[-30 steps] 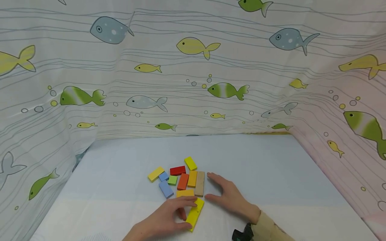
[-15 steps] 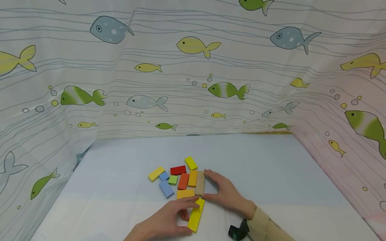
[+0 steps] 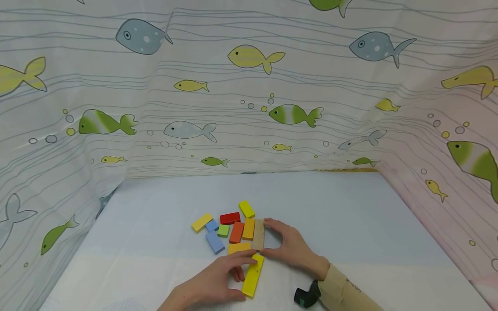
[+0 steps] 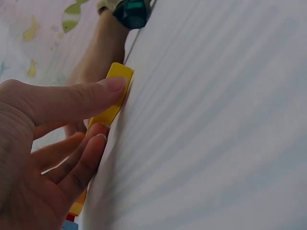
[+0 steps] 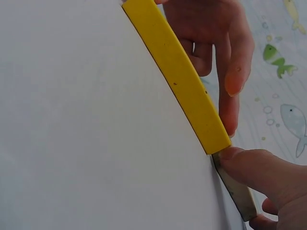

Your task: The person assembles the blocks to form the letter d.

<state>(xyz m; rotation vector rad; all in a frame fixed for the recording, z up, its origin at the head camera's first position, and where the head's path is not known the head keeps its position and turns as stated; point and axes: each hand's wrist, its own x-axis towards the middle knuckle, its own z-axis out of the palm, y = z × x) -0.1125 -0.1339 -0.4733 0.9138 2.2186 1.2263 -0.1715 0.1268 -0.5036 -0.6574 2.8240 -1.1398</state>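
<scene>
Long yellow block (image 3: 253, 279) lies on the pale worktop (image 3: 330, 203) at the near edge of a loose group of coloured pieces, slanting so that its far end points a little to the right. The left hand (image 3: 215, 276) has its grip bent round this block — thumb at the near end, fingertips at the far end. The right hand (image 3: 295, 249) has its grip closed on a plain wooden block (image 3: 258, 235), pinching it lengthwise, thumb at the near end and a finger at the far end. The near end of the wooden block comes right up to the far end of the long yellow block; a thumb covers part of the meeting corner, so I cannot tell whether the two touch.

Alongside the wooden block is an orange block (image 3: 249, 229), then a red-orange block (image 3: 236, 232). A yellow-orange block (image 3: 239, 248) lies crosswise nearer the person. Behind are a red block (image 3: 230, 218) and a short yellow block (image 3: 247, 209); to the left, a green block (image 3: 223, 230), two blue blocks (image 3: 215, 242) and a pale yellow block (image 3: 202, 223). A fish-patterned curtain (image 3: 233, 95) stands around the worktop.
</scene>
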